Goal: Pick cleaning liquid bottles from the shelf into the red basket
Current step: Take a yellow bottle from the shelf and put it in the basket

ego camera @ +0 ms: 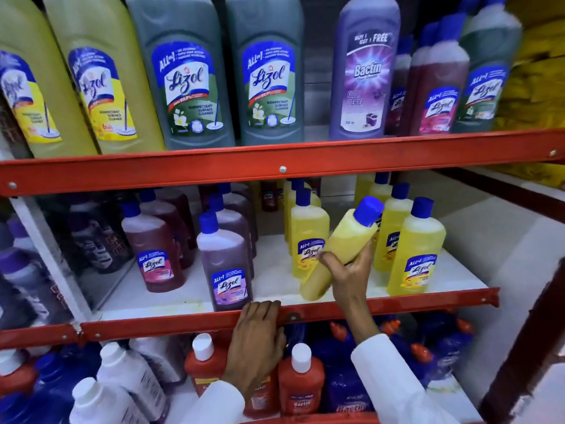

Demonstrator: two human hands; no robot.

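Observation:
My right hand [348, 270] grips a yellow cleaning liquid bottle [339, 249] with a blue cap, tilted to the right and lifted just off the middle shelf [275, 283]. Other yellow bottles [415, 252] stand upright behind and beside it. My left hand [255, 341] rests on the red front rail [183, 324] of that shelf, fingers curled over its edge, holding no bottle. A purple bottle [226, 261] stands right above the left hand. The red basket is not in view.
The top shelf carries large yellow [101, 78], grey-green [189, 75] and purple [365, 71] bottles. Maroon bottles [156, 249] fill the middle shelf's left. Below stand orange-red [301, 381], white and blue bottles. A dark red upright post [526, 347] is at the right.

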